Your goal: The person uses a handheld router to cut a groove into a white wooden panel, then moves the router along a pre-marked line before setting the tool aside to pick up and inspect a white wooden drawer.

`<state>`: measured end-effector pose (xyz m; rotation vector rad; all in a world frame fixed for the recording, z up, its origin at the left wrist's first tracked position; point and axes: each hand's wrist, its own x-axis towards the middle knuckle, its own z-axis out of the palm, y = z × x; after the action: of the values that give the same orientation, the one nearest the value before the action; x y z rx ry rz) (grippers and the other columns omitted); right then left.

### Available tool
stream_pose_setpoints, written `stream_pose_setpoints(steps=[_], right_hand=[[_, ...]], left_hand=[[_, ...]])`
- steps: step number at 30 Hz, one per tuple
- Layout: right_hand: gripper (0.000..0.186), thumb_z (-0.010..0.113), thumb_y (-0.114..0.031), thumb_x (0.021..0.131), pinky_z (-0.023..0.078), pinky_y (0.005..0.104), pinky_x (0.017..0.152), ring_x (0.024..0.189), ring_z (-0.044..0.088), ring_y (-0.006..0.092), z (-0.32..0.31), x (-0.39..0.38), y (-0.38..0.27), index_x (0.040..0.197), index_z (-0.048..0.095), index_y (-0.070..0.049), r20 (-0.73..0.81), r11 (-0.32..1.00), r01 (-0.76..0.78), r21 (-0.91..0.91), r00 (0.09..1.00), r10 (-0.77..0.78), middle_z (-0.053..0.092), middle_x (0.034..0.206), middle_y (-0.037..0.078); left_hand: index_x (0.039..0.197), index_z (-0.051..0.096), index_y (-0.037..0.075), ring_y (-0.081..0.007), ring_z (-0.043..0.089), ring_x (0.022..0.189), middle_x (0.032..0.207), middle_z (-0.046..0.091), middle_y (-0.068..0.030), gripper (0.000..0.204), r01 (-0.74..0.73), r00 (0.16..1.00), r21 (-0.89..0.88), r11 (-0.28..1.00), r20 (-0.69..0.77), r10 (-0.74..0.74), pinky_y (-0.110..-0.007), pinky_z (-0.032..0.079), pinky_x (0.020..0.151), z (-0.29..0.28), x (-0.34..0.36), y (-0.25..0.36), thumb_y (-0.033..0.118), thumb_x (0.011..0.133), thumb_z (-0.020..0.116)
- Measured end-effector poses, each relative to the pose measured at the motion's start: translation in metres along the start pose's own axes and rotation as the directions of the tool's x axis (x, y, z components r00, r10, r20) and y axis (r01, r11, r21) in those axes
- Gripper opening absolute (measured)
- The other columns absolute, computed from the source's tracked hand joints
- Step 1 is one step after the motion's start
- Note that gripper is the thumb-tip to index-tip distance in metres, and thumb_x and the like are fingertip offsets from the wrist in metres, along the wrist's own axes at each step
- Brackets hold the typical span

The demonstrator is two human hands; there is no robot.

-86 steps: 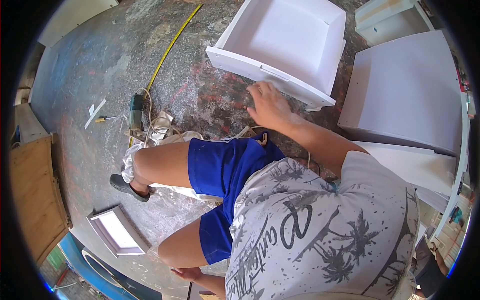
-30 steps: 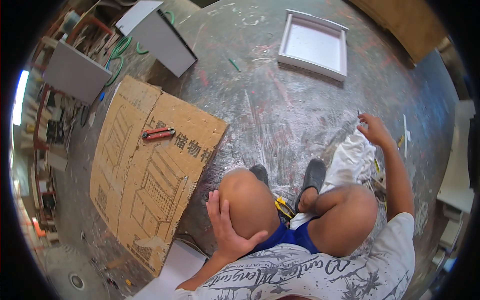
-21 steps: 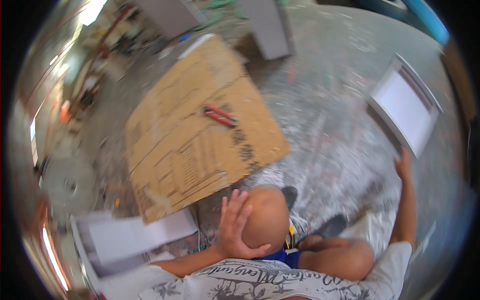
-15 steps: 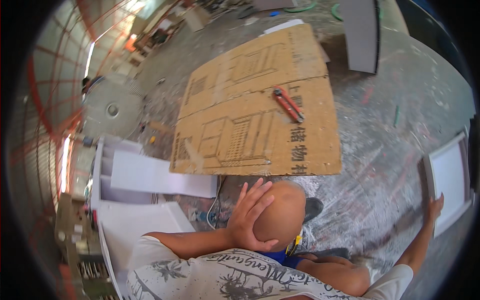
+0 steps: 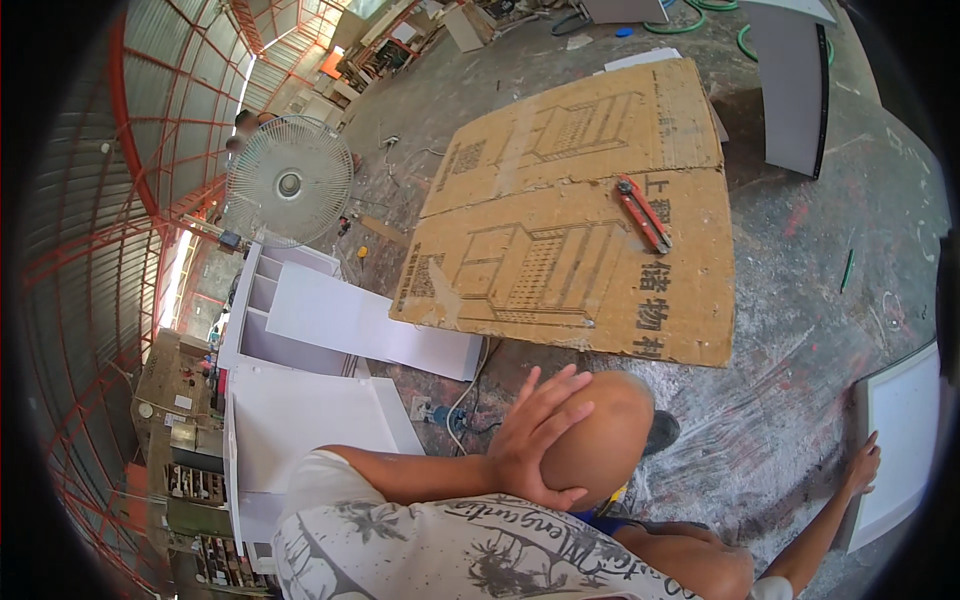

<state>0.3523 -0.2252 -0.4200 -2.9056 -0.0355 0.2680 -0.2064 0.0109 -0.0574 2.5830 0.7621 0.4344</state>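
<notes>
My left hand (image 5: pixel 545 437) rests on my bent knee (image 5: pixel 610 420), fingers spread, nothing in it. Out to the right, my right hand (image 5: pixel 863 467) grips the near edge of a white, shallow-framed panel (image 5: pixel 905 450), which stands tilted at the picture's right rim. Its far side is lost in the dark border. In front of my knee lies a flat brown cardboard sheet (image 5: pixel 560 250) with printed cabinet drawings. A red utility knife (image 5: pixel 644 215) lies on it, apart from both hands.
White cabinet parts (image 5: pixel 320 415) and a loose white board (image 5: pixel 345 315) stand at left, behind a fan (image 5: pixel 289 184). A power cord (image 5: pixel 463 408) runs beside my knee. Another upright panel (image 5: pixel 790 95) stands far right, near green hose (image 5: pixel 685 20) on the stained floor (image 5: pixel 800 330).
The whole view has turned, so the cardboard, knife and fan sit further right and the framed panel appears lower. Both hands keep their places on the knee and panel.
</notes>
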Motion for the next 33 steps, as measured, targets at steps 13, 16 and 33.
stream_pose_setpoints(steps=[13,16,33], right_hand=[[0.053,0.042,-0.051,0.108,0.031,0.0616,0.114,0.107,0.066,0.0376,0.046,-0.177,0.106,0.099,0.076,-0.012,0.040,0.986,0.164,-0.020,0.986,-0.163,0.071,0.108,0.015],[0.050,0.047,-0.049,0.105,0.033,0.0622,0.113,0.100,0.067,0.0361,0.041,-0.217,0.118,0.093,0.077,-0.010,0.002,0.986,0.168,0.023,0.986,-0.168,0.072,0.100,0.014],[0.047,0.077,-0.030,0.090,0.032,0.0507,0.122,0.149,0.038,0.0412,-0.005,-0.343,0.138,0.132,0.067,-0.009,0.015,0.962,0.098,0.253,0.994,-0.105,0.049,0.155,0.021]], left_hand=[[0.153,0.042,0.006,-0.0466,0.043,0.145,0.157,0.041,-0.0289,0.100,-0.123,0.989,-0.016,0.992,-0.087,0.121,-0.070,0.026,0.116,-0.009,-0.049,-0.043,0.046,0.071,0.084],[0.153,0.042,0.006,-0.0469,0.043,0.144,0.157,0.041,-0.0290,0.101,-0.162,0.983,-0.022,0.986,-0.095,0.160,-0.070,0.028,0.116,-0.013,-0.048,-0.049,0.048,0.072,0.083],[0.162,0.018,0.000,-0.0489,0.025,0.152,0.166,0.018,-0.0313,0.102,-0.300,0.949,-0.246,0.921,0.017,0.314,-0.062,0.023,0.121,0.015,-0.047,-0.044,0.057,0.092,0.064]])
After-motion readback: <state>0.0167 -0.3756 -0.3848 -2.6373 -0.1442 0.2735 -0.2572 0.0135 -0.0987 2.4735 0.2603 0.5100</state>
